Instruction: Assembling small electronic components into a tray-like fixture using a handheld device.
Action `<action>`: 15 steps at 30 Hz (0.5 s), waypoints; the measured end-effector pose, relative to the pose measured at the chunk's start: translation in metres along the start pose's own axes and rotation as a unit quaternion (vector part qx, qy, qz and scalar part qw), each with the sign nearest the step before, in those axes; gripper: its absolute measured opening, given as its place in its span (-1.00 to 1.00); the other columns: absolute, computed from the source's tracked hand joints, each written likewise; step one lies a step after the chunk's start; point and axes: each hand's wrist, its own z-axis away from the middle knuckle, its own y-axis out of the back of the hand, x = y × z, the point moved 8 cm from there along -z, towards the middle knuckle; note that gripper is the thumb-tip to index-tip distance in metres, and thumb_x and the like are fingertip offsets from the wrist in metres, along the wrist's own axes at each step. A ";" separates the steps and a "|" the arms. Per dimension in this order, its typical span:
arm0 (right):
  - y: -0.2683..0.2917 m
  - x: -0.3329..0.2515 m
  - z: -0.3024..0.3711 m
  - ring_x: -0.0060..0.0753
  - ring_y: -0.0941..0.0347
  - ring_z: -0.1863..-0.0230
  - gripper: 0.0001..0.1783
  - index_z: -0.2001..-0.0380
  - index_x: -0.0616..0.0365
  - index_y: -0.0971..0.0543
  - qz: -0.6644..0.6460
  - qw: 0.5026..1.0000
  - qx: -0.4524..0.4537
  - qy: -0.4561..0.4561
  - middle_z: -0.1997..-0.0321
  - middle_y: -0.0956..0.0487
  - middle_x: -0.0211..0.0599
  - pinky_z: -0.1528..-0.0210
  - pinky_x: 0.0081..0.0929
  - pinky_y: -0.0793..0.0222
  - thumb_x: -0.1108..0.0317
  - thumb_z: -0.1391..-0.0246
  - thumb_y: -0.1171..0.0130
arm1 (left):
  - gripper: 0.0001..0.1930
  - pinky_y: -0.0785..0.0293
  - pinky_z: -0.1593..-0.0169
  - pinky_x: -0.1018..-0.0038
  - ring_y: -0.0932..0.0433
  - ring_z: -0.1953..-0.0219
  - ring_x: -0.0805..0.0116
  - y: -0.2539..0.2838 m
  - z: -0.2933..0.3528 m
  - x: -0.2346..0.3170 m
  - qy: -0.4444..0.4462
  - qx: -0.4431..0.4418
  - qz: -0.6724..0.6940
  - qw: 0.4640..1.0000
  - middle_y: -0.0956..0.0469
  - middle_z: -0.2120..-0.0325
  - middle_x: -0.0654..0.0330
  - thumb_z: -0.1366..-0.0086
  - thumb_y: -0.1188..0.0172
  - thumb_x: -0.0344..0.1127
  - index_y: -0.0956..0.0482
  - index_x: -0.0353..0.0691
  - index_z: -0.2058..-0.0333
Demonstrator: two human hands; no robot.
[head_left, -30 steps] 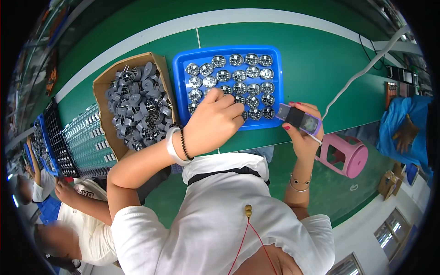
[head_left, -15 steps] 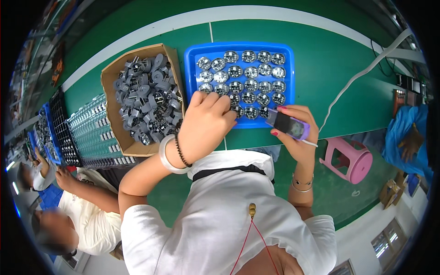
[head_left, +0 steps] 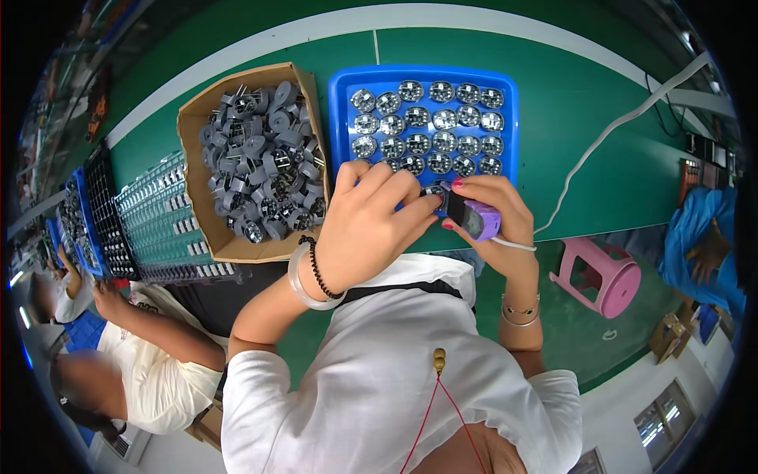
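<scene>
My right hand (head_left: 501, 221) grips a small purple and black handheld device (head_left: 483, 224) with a white cord at its rear. Its dark front end points left toward the fingertips of my left hand (head_left: 375, 217). The left fingers are bent together over the near edge of a blue tray (head_left: 512, 110); what they pinch, if anything, is hidden. A round silver and black part (head_left: 433, 190) shows between those fingertips and the device; I cannot tell whether it is held or lies in the tray. Similar round parts (head_left: 444, 119) lie in rows in the tray.
Left of the tray stands a cardboard box (head_left: 192, 170) heaped with grey round parts with metal pins (head_left: 264, 158). Clear plastic trays (head_left: 158, 209) lie farther left, near a seated co-worker (head_left: 170, 347). A white cable (head_left: 600, 146) crosses the green table. A pink stool (head_left: 608, 276) stands at right.
Both hands have come closer together. The device moved left, toward the left fingertips, while my left hand moved right. The box and tray appear slightly shifted in view.
</scene>
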 end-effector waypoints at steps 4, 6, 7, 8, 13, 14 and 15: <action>0.000 -0.001 0.000 -0.29 -0.47 0.19 -0.47 0.21 0.15 -0.54 -0.006 1.000 0.001 0.000 0.19 -0.52 -0.22 0.17 -0.48 -0.41 0.46 0.40 -0.45 | -0.80 -0.09 0.27 0.45 -0.31 0.47 0.44 -0.002 0.001 -0.001 -0.003 -0.001 -0.005 1.000 -0.33 0.56 0.40 0.10 -0.30 -0.33 -0.61 -0.07 0.40; 0.003 -0.002 -0.002 -0.30 -0.47 0.19 -0.48 0.22 0.16 -0.54 -0.018 1.000 0.009 -0.007 0.20 -0.51 -0.21 0.17 -0.48 -0.40 0.47 0.40 -0.45 | -0.83 -0.10 0.26 0.44 -0.33 0.45 0.45 -0.002 0.002 0.002 -0.034 0.003 -0.012 0.999 -0.37 0.53 0.41 0.10 -0.28 -0.34 -0.61 -0.08 0.43; 0.005 -0.002 -0.002 -0.31 -0.46 0.19 -0.48 0.22 0.17 -0.54 -0.030 0.999 0.017 -0.014 0.20 -0.51 -0.20 0.17 -0.49 -0.40 0.47 0.40 -0.44 | -0.83 -0.10 0.26 0.44 -0.33 0.45 0.45 -0.002 0.002 0.002 -0.033 0.003 -0.013 0.999 -0.37 0.53 0.41 0.10 -0.28 -0.34 -0.61 -0.08 0.43; 0.005 -0.002 -0.002 -0.31 -0.46 0.19 -0.48 0.22 0.17 -0.54 -0.030 0.999 0.017 -0.015 0.20 -0.51 -0.20 0.17 -0.49 -0.40 0.47 0.40 -0.44 | -0.84 -0.13 0.24 0.43 -0.32 0.43 0.45 0.000 0.002 0.006 -0.052 0.012 -0.027 0.998 -0.36 0.53 0.40 0.10 -0.21 -0.34 -0.59 -0.10 0.44; 0.005 0.001 -0.002 -0.31 -0.46 0.20 -0.48 0.22 0.18 -0.54 -0.045 0.998 0.014 -0.032 0.21 -0.51 -0.19 0.18 -0.48 -0.39 0.47 0.40 -0.43 | -0.84 -0.17 0.22 0.42 -0.33 0.42 0.44 -0.002 0.001 0.009 -0.069 0.023 -0.027 0.997 -0.36 0.52 0.38 0.10 -0.14 -0.34 -0.57 -0.13 0.46; 0.004 0.000 -0.002 -0.31 -0.46 0.20 -0.48 0.22 0.18 -0.54 -0.045 0.998 0.015 -0.032 0.21 -0.51 -0.19 0.18 -0.48 -0.39 0.47 0.40 -0.43 | -0.85 -0.17 0.22 0.42 -0.33 0.43 0.44 -0.001 0.000 0.008 -0.060 0.033 -0.016 0.998 -0.36 0.52 0.38 0.11 -0.15 -0.34 -0.57 -0.13 0.47; 0.004 -0.002 -0.002 -0.31 -0.46 0.20 -0.48 0.22 0.18 -0.54 -0.037 0.999 0.017 -0.021 0.20 -0.51 -0.19 0.17 -0.48 -0.39 0.48 0.40 -0.44 | -0.85 -0.17 0.22 0.42 -0.33 0.43 0.44 -0.001 0.000 0.007 -0.051 0.042 -0.004 0.998 -0.37 0.52 0.38 0.11 -0.16 -0.34 -0.57 -0.13 0.47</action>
